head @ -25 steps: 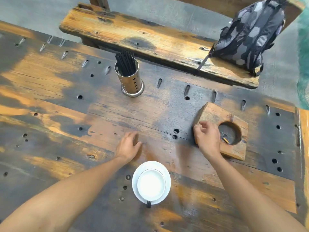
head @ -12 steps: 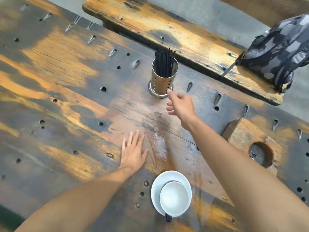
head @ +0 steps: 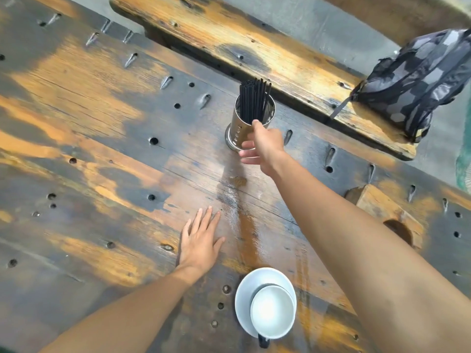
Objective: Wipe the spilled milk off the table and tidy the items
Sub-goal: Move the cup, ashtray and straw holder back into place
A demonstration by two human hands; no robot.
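A steel holder (head: pixel 238 128) full of black straws (head: pixel 252 100) stands at the far middle of the worn wooden table (head: pixel 89 138). My right hand (head: pixel 265 146) is at its near right side, thumb up against the wall and fingers stretched out in front of the base. My left hand (head: pixel 201 240) lies flat on the table with fingers straight. A wet, shiny streak (head: pixel 237 207) runs down the wood between my hands. A white cup (head: pixel 271 312) of milk sits on a white saucer (head: pixel 242 296) close to me.
A wooden block ashtray (head: pixel 390 215) with a round hollow lies at the right, partly behind my right forearm. Beyond the table is a wooden bench (head: pixel 254 39) with a grey patterned backpack (head: pixel 418 80) on its right end.
My right hand left the wooden ashtray, crossed to the far middle and reached the straw holder. My left hand spread flat and stayed put.
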